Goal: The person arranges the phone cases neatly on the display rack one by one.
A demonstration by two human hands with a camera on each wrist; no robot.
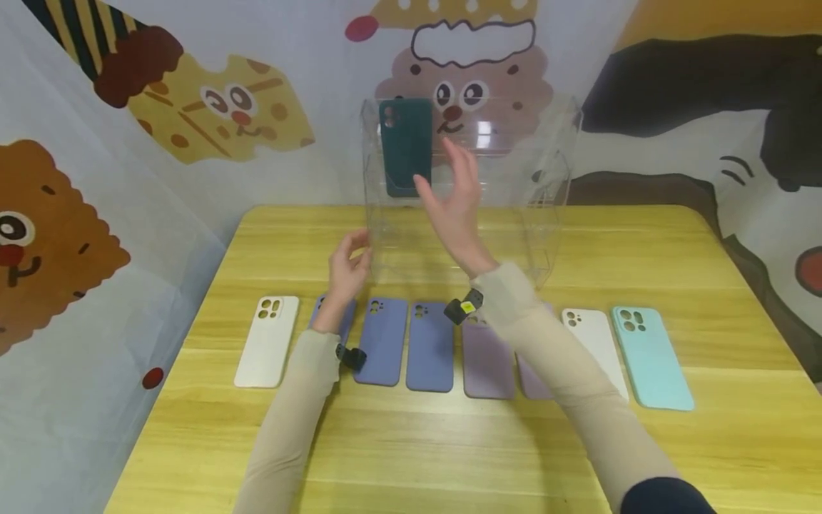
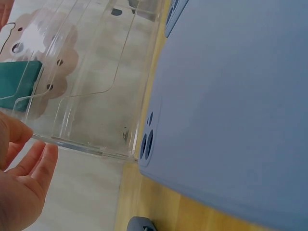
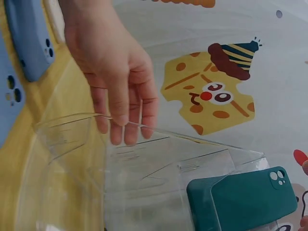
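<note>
A clear acrylic display rack (image 1: 507, 189) stands at the back of the table, with one dark green phone case (image 1: 406, 139) upright in its upper left part. With thumb and fingers on either side of the rack's left side panel, my left hand (image 1: 349, 270) grips its edge; the right wrist view shows the fingertips through the plastic. My right hand (image 1: 457, 207) is raised before the rack, thumb and fingers spread, just right of the green case. It holds nothing. Its thumb tip overlaps the case's lower right in the head view; whether they touch I cannot tell.
A row of phone cases lies on the wooden table (image 1: 411, 457): a white case (image 1: 265, 350) at left, several blue cases (image 1: 430, 353), purple cases (image 1: 488, 364), another white case (image 1: 597, 343), and a mint case (image 1: 651, 357) at right. A cartoon-printed cloth (image 1: 334, 171) hangs behind.
</note>
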